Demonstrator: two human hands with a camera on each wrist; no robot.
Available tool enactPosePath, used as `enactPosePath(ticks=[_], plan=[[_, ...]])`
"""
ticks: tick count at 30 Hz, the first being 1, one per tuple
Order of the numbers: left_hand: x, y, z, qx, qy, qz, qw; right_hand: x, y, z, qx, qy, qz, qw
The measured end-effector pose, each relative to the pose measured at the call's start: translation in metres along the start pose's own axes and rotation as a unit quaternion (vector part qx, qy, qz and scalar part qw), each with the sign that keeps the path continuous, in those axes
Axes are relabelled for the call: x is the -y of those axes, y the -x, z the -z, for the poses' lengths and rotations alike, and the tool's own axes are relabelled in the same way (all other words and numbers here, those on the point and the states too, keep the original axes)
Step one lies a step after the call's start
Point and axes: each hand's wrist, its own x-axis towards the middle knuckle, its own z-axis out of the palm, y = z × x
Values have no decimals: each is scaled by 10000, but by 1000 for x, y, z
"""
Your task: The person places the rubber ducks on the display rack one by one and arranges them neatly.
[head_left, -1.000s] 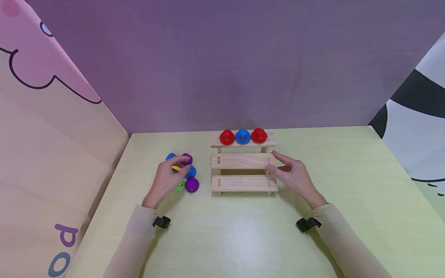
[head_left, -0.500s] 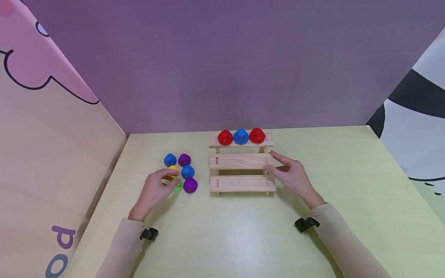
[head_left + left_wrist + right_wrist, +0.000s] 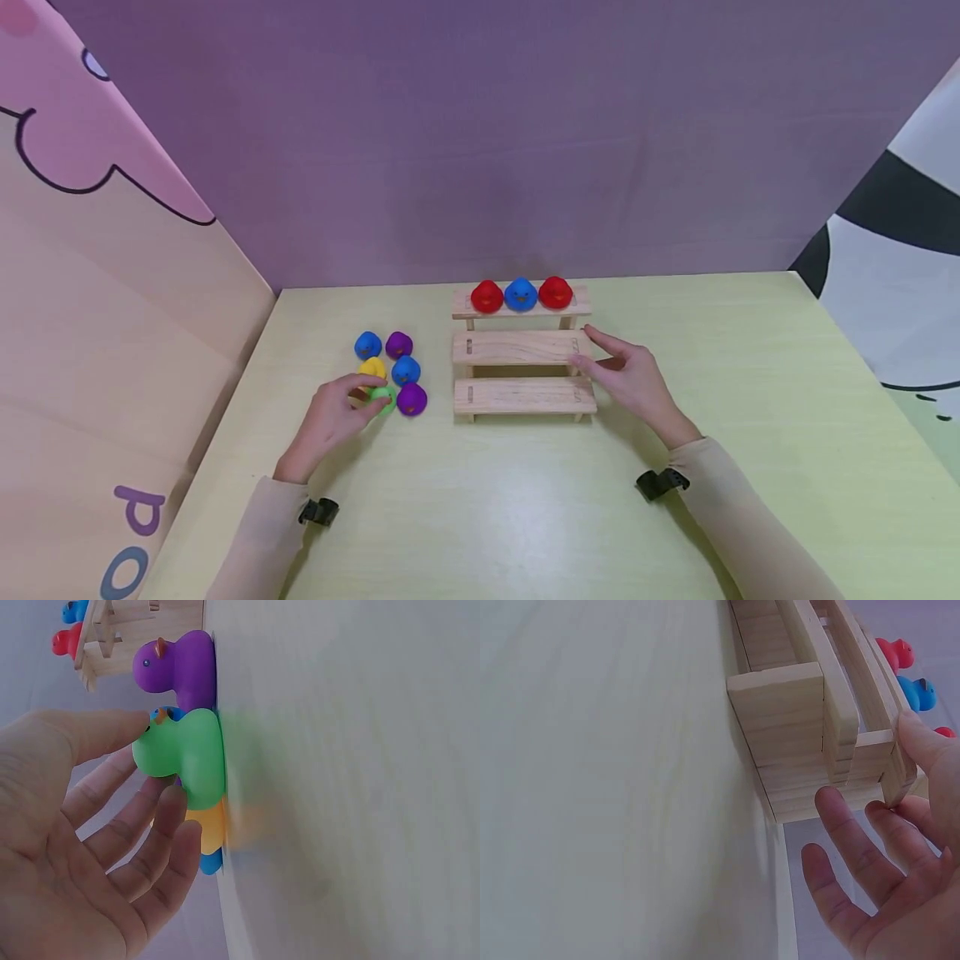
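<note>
My left hand [image 3: 330,421] has its thumb and fingers around a green rubber duck [image 3: 184,757], which still sits on the table. In the left wrist view the thumb touches the duck's head, and part of the index finger is hidden behind it. A yellow duck [image 3: 372,369] and a purple duck [image 3: 412,399] stand close beside the green one. With thumb and fingers, my right hand [image 3: 633,379] pinches the right end of the middle step on a three-step wooden stand [image 3: 517,347]. Its other fingers spread loosely in the right wrist view.
Two red ducks [image 3: 487,297] with a blue duck [image 3: 521,295] between them line the stand's top step. Another purple duck [image 3: 399,345] and two more blue ducks [image 3: 406,371] lie in the left group. A purple wall [image 3: 480,150] rises behind the table [image 3: 510,517].
My left hand has moved from over the yellow and blue ducks down and left to the green duck, and its fingers have closed around it. The right hand has kept its hold.
</note>
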Motion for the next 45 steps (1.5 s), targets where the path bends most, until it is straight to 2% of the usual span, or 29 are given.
enactPosePath(ticks=[19,27,34,45], plan=[[0,4,-1,219,51,134,9997,-5,1,-2,-28,12,7,10000],[0,2,-2,100,-72,-59,9999,-6,0,-2,-25,26,118,9999],[0,4,0,13,73,-12,10000,-7,-1,-2,-34,67,129,9999],[-4,4,5,-285,180,-166,9993,-6,-1,-1,3,27,61,10000]])
